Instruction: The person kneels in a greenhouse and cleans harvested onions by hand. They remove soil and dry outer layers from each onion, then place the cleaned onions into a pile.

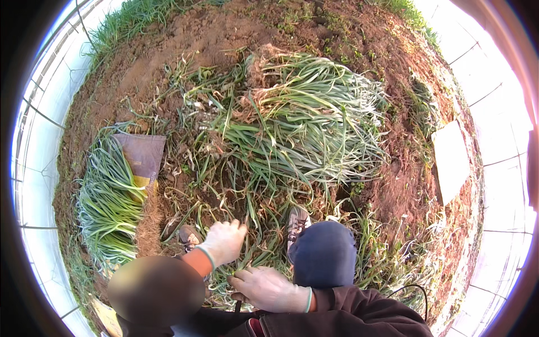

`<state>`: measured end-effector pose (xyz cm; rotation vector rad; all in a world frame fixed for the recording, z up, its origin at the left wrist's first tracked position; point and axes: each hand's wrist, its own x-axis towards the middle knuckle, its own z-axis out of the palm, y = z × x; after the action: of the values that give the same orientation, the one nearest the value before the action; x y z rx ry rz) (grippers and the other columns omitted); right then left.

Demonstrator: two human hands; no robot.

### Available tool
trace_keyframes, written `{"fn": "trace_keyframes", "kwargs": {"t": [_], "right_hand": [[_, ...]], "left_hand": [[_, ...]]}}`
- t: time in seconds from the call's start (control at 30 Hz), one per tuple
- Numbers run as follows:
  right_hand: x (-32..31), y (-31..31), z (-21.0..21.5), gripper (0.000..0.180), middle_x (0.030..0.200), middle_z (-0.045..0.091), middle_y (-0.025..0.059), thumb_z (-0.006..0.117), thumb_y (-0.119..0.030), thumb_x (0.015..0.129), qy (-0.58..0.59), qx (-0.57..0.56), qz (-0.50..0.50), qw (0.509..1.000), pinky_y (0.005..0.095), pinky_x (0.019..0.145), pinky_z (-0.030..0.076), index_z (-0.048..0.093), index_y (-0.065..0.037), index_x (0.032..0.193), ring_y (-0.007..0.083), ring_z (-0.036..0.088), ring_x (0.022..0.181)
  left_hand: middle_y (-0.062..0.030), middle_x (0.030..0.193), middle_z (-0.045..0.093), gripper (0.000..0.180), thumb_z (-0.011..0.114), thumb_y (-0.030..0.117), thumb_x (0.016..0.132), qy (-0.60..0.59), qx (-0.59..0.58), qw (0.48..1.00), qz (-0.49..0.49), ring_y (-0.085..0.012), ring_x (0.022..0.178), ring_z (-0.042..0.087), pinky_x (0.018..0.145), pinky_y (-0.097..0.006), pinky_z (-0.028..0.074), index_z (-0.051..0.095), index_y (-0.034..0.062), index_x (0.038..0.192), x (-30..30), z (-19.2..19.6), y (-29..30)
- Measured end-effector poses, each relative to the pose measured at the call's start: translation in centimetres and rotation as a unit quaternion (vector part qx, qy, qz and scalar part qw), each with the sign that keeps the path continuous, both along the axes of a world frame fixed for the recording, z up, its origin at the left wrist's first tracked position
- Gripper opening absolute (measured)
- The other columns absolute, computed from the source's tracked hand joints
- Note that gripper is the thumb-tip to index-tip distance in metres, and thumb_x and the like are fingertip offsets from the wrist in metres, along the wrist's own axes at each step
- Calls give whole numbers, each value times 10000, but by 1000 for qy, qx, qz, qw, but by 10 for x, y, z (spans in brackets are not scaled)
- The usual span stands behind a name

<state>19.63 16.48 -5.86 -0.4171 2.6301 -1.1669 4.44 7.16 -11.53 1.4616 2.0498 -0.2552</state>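
Nearby, as seen from beside the worker, the gloved left hand (224,241) and right hand (268,287) curl close together; what either grip clamps, if anything, I cannot tell. From them, a green-onion heap (323,123) lies at one o'clock, a green-onion stack (109,210) at ten; a careless forward step by the right shoe (297,222) could crush the heap's leaves

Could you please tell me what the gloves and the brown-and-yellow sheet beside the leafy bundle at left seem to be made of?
Gloves: probably knitted fabric with a matte finish, judging by the snug fit and teal-edged cuffs; any coating is unclear.
Brown-and-yellow sheet: perhaps plastic or card, since it looks flat, smooth and straight-edged; the picture leaves it open.
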Motion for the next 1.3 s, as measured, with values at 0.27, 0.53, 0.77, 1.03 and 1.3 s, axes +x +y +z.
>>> {"fn": "trace_keyframes", "kwargs": {"t": [0.27,0.53,0.77,1.03,1.3], "right_hand": [[-113,179,18,392,986,687,150,648,-305,896,141,-35,-104,984,359,745,560,620,-34,1177,288,686,866],[-298,351,-155,240,1010,671,124,518,-156,911,116,233,-270,927,423,823,515,661,-79,1088,329,645,918],[-384,341,-203,202,985,623,77,567,-136,840,126,400,-261,870,408,797,528,711,-163,979,288,611,975],[-320,321,-155,214,1084,589,48,692,-93,740,267,278,-259,886,393,852,497,706,-92,953,279,573,999],[-201,216,73,233,878,670,94,682,-96,876,193,-49,-186,962,276,716,546,624,41,1055,158,659,799]], "left_hand": [[-199,1081,647,344,618,110,801,13,304,922,238,-374,911,629,812,-436,492,591,-9,1123,19,152,1],[-184,1140,630,344,569,145,872,-28,271,921,280,-357,1027,593,898,-436,461,577,1,1184,-11,117,8],[-178,1173,612,398,598,121,838,-45,237,933,267,-328,1025,595,887,-427,463,545,-16,1208,-23,108,16],[-177,1178,615,429,632,126,808,-20,275,922,272,-341,1056,583,916,-446,454,551,3,1211,2,120,7],[-153,983,702,218,609,64,878,-55,465,809,355,-270,841,684,766,-343,543,666,29,1086,-10,110,-8]]}}
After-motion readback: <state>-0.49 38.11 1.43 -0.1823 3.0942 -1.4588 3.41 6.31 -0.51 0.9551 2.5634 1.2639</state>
